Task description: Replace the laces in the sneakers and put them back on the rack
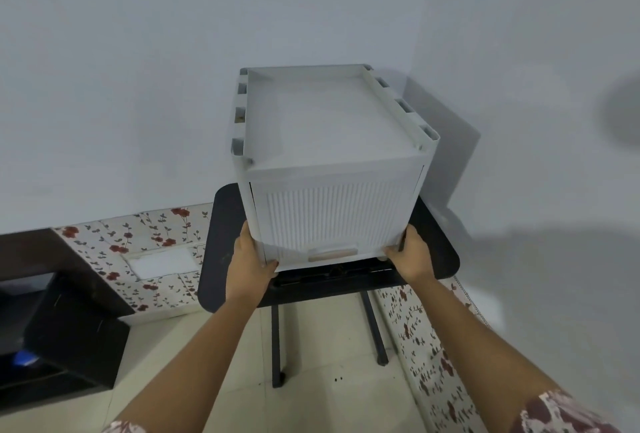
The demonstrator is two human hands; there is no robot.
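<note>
A white plastic box-shaped rack with a ribbed front door and a small wooden handle stands on a black table. Its door is closed, so whatever is inside is hidden. My left hand grips the lower left front corner of the rack. At the lower right front corner, my right hand grips it too. No sneakers or laces are in view.
The black table stands on thin metal legs over a pale tiled floor. A dark wooden cabinet sits at the left. Floral tiles run along the base of the grey walls, which meet in a corner behind the rack.
</note>
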